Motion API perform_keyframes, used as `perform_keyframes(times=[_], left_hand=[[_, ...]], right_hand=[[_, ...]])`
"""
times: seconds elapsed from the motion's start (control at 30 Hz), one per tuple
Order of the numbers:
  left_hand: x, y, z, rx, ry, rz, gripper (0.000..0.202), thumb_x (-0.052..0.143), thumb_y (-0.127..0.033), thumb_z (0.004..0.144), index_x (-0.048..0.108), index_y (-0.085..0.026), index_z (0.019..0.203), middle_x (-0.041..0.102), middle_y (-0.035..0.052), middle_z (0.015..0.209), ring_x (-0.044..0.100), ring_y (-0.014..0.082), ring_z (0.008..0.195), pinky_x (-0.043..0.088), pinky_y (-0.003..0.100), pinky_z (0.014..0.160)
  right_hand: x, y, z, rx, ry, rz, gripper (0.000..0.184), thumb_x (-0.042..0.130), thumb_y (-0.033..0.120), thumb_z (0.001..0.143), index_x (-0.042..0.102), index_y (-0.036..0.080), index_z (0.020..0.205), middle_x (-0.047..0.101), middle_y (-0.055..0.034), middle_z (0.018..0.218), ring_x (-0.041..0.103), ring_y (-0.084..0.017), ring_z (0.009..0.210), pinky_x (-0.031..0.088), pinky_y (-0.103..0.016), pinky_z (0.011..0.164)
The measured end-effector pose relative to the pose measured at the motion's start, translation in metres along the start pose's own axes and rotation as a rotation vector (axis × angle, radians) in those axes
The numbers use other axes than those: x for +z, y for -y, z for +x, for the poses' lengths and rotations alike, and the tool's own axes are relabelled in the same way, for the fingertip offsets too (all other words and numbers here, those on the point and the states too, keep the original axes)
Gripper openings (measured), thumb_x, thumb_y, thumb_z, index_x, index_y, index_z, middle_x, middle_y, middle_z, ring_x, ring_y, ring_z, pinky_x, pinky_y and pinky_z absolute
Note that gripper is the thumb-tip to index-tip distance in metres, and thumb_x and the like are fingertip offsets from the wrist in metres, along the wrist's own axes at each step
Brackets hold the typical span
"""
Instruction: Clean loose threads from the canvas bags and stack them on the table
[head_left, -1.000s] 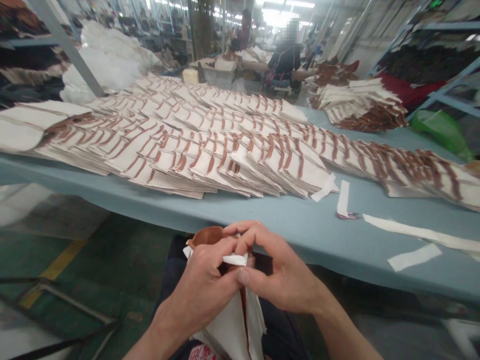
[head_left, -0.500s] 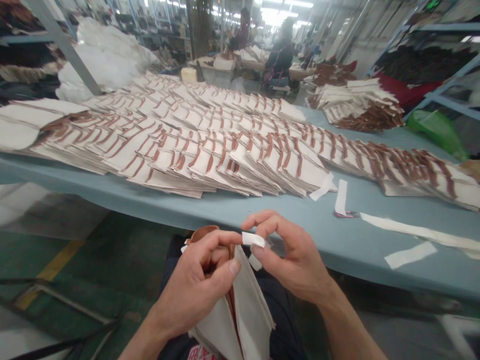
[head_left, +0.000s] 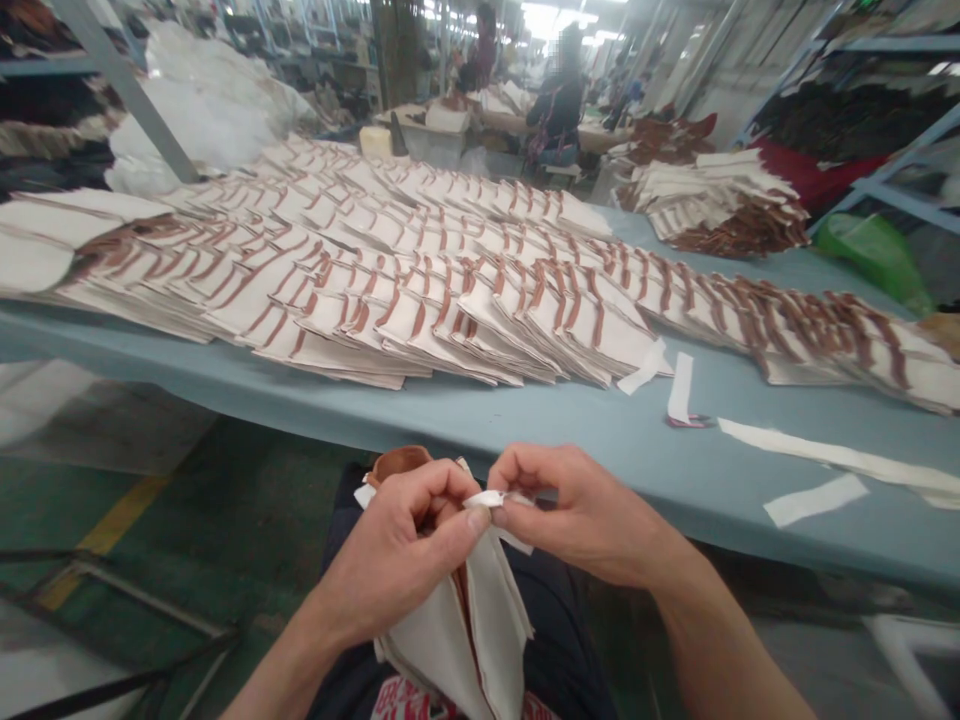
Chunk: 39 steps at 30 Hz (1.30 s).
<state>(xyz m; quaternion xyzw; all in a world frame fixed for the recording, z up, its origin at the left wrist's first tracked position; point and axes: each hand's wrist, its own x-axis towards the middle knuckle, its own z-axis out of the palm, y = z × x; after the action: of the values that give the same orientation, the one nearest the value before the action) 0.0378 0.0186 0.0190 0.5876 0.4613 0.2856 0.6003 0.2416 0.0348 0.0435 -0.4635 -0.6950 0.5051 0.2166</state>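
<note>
Close together above my lap, both hands pinch a small white strip [head_left: 486,499]. My left hand [head_left: 405,545] is closed, with thumb and forefinger on the strip's left end. From the other side, the closed fingertips of my right hand [head_left: 581,515] press on it. A folded off-white piece with brown edging [head_left: 491,625] hangs below my left hand over my lap; how that hand grips it is hidden. Its brown upper part [head_left: 401,460] shows behind my left knuckles.
Overlapping rows of off-white pieces with brown edges [head_left: 420,310] cover much of the blue-topped table [head_left: 480,415]. Small snips [head_left: 688,421], a long white strip [head_left: 825,450] and a short strip [head_left: 817,500] lie at right. Beyond sits a person [head_left: 559,110].
My right hand's fingers have closed in, and the hands have come together. The small strip has shifted slightly left and down, and my left thumb is now on it.
</note>
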Motion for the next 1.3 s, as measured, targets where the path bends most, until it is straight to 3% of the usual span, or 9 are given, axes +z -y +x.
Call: perform_keyframes(times=[0.27, 0.4, 0.73, 0.9, 1.03, 1.17, 1.3], left_hand=[[-0.001, -0.004, 0.002, 0.117, 0.050, 0.146, 0.023, 0.057, -0.030, 0.093, 0.063, -0.017, 0.074, 0.046, -0.0065, 0.062, 0.039, 0.0090, 0.056, 0.030, 0.021, 0.052], [-0.003, -0.003, 0.004, 0.153, 0.050, 0.182, 0.021, 0.058, -0.028, 0.093, 0.065, -0.017, 0.078, 0.053, -0.0053, 0.066, 0.046, 0.0096, 0.059, 0.034, 0.021, 0.055], [-0.004, -0.002, 0.008, 0.187, 0.048, 0.182, 0.021, 0.059, -0.022, 0.091, 0.064, -0.017, 0.072, 0.052, -0.0052, 0.064, 0.045, 0.0097, 0.059, 0.034, 0.021, 0.056], [-0.001, 0.005, 0.009, 0.133, -0.077, -0.074, 0.024, 0.066, -0.033, 0.087, 0.062, -0.016, 0.071, 0.052, -0.0033, 0.065, 0.044, 0.0102, 0.057, 0.034, 0.022, 0.054], [0.007, 0.018, 0.011, 0.077, -0.231, -0.236, 0.029, 0.067, -0.041, 0.087, 0.060, -0.017, 0.073, 0.050, -0.0041, 0.063, 0.043, 0.0102, 0.054, 0.035, 0.022, 0.053], [0.011, 0.021, 0.012, 0.105, -0.352, -0.057, 0.025, 0.063, -0.036, 0.088, 0.060, -0.017, 0.072, 0.047, -0.0052, 0.059, 0.043, 0.0106, 0.053, 0.034, 0.022, 0.053], [0.010, 0.016, 0.012, 0.148, -0.308, 0.053, 0.023, 0.061, -0.033, 0.088, 0.061, -0.017, 0.070, 0.049, -0.0047, 0.060, 0.044, 0.0111, 0.054, 0.034, 0.023, 0.053]], right_hand=[[-0.016, 0.018, 0.003, 0.039, 0.141, -0.228, 0.006, 0.063, 0.019, 0.086, 0.065, 0.018, 0.080, 0.053, 0.0085, 0.060, 0.043, -0.008, 0.055, 0.030, -0.020, 0.050], [-0.019, 0.023, 0.007, 0.055, 0.169, -0.308, 0.007, 0.062, 0.015, 0.084, 0.064, 0.018, 0.078, 0.051, 0.0094, 0.057, 0.042, -0.007, 0.053, 0.028, -0.020, 0.049], [-0.019, 0.023, 0.010, 0.022, 0.197, -0.378, 0.009, 0.065, 0.012, 0.082, 0.064, 0.017, 0.075, 0.051, 0.0085, 0.056, 0.044, -0.007, 0.052, 0.028, -0.021, 0.051], [-0.013, 0.012, 0.010, 0.071, 0.184, -0.157, 0.018, 0.068, 0.031, 0.090, 0.063, 0.018, 0.079, 0.052, 0.0074, 0.060, 0.044, -0.008, 0.054, 0.029, -0.021, 0.049], [-0.002, -0.001, 0.006, 0.090, 0.083, 0.027, 0.024, 0.066, 0.038, 0.092, 0.057, 0.018, 0.082, 0.048, 0.0075, 0.061, 0.040, -0.009, 0.054, 0.028, -0.021, 0.048], [0.003, -0.007, 0.002, 0.061, 0.028, -0.034, 0.022, 0.063, 0.034, 0.094, 0.055, 0.019, 0.081, 0.050, 0.0062, 0.062, 0.043, -0.010, 0.056, 0.029, -0.023, 0.051], [0.000, -0.012, 0.001, -0.002, 0.021, -0.023, 0.019, 0.064, 0.032, 0.095, 0.058, 0.019, 0.082, 0.060, 0.0020, 0.075, 0.051, -0.013, 0.070, 0.039, -0.025, 0.064]])
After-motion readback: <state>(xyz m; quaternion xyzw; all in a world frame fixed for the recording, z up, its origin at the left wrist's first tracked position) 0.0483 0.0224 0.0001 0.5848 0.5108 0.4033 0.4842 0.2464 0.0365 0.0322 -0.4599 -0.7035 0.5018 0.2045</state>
